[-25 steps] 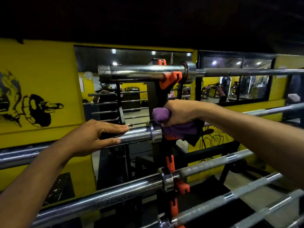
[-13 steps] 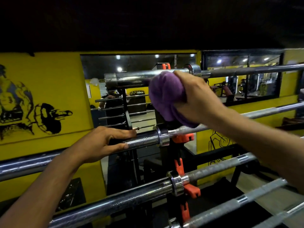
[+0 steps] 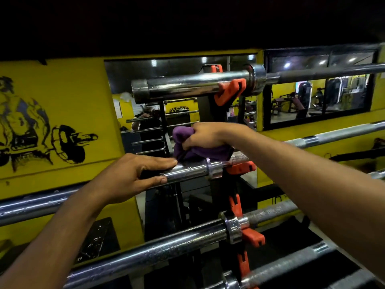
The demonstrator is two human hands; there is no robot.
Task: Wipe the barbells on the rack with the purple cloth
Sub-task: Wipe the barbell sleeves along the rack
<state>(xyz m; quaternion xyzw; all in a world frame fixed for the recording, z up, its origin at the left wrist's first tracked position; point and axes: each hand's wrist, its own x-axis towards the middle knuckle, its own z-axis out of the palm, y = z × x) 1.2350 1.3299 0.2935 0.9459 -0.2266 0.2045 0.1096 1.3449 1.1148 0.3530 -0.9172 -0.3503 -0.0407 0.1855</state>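
Observation:
Several chrome barbells lie level on a black rack with orange hooks (image 3: 229,94). My right hand (image 3: 208,136) grips the bunched purple cloth (image 3: 187,147) and holds it down on the second barbell (image 3: 187,170), right at its collar. On that bar's sleeve, just left of the cloth, rests my left hand (image 3: 133,174), fingers straight over the top and thumb underneath. The top barbell (image 3: 187,85) hangs above both hands. A third barbell (image 3: 158,251) runs below my forearms.
A yellow wall with a black mural (image 3: 52,140) stands behind the rack. Mirrors (image 3: 318,97) behind it reflect gym machines. More knurled bars (image 3: 291,265) stick out at the lower right, close under my right forearm.
My right hand came down with the cloth from near the top barbell onto the second barbell's collar. The left hand has stayed on the sleeve.

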